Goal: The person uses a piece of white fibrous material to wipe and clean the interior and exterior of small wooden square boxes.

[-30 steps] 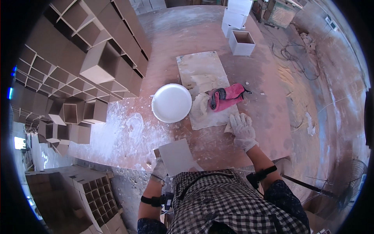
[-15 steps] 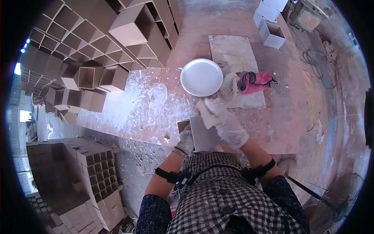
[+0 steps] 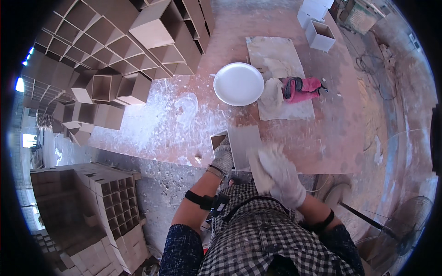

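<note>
My left hand (image 3: 223, 159), in a knitted glove, reaches into the open end of a small box (image 3: 243, 143) and grips it, fingers hidden by its wall. The box lies tilted at the table's near edge, its pale grey side facing up. In a whitish glove, my right hand (image 3: 283, 178) closes around a folded cream-coloured cloth (image 3: 260, 174) at the right edge of that side. This hand is blurred by motion. Beyond the box sits a round white dish (image 3: 238, 84). To the dish's right, a beige rag (image 3: 271, 93) and a pink-and-black cloth bundle (image 3: 301, 89) lie on a stained board (image 3: 276, 53).
Bare brown boxes (image 3: 108, 89) are stacked high at the left of the reddish table (image 3: 331, 138). White boxes (image 3: 321, 36) stand at the far right. A divided crate (image 3: 120, 202) stands on the floor at left, and a fan (image 3: 412, 225) at lower right.
My right hand has drawn the cloth down toward me across the box's upper side. My left hand keeps its hold on the box, which has shifted little.
</note>
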{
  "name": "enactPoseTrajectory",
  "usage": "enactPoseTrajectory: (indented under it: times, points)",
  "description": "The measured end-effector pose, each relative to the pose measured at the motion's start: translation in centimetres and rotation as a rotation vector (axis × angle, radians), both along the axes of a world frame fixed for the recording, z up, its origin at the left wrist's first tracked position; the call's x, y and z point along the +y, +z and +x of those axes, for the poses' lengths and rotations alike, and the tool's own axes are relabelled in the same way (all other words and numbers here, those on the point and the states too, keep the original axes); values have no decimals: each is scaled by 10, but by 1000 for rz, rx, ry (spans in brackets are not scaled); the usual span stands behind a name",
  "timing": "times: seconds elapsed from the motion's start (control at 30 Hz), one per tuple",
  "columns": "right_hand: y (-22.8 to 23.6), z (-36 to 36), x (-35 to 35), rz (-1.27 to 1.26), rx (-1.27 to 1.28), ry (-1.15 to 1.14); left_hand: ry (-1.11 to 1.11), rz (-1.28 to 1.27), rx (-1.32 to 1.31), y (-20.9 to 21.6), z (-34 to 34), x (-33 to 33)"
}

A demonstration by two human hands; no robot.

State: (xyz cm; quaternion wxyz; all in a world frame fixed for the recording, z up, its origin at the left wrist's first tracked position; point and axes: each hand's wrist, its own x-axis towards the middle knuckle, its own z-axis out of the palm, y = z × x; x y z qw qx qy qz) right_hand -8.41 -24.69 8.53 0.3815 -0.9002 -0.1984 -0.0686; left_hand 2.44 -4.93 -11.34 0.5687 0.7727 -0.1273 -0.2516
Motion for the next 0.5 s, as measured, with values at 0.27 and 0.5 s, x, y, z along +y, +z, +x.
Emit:
enactPoseTrajectory:
  times: [0.27,0.5]
  points:
    - [7,40,38,-336,-14,-5,-173,255,-392,62,5,-8]
    - [-16,-26,-1,-207,109,19,-427,592,-541,49,14,10]
